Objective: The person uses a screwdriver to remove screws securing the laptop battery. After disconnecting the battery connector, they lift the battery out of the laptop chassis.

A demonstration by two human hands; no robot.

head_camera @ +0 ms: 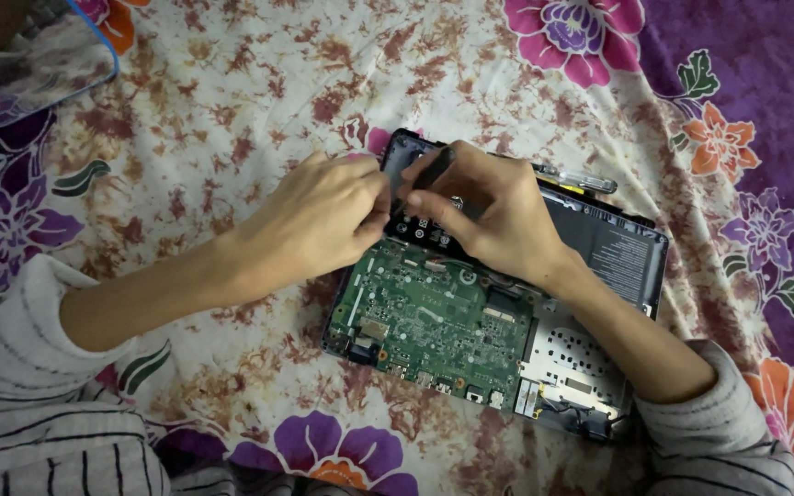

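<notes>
In the middle of the frame, an open laptop lies on flowery cloth. The right hand grips a dark tool; the left hand pinches beside it. A slip could scratch the green board.

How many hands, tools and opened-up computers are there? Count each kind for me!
Hands: 2, the left hand and the right hand
Dark tools held in the right hand: 1, the dark tool
Clear-handled tools lying at the laptop's far edge: 1, the clear-handled tool
Opened laptops showing a green circuit board: 1, the laptop
Total: 5
</notes>
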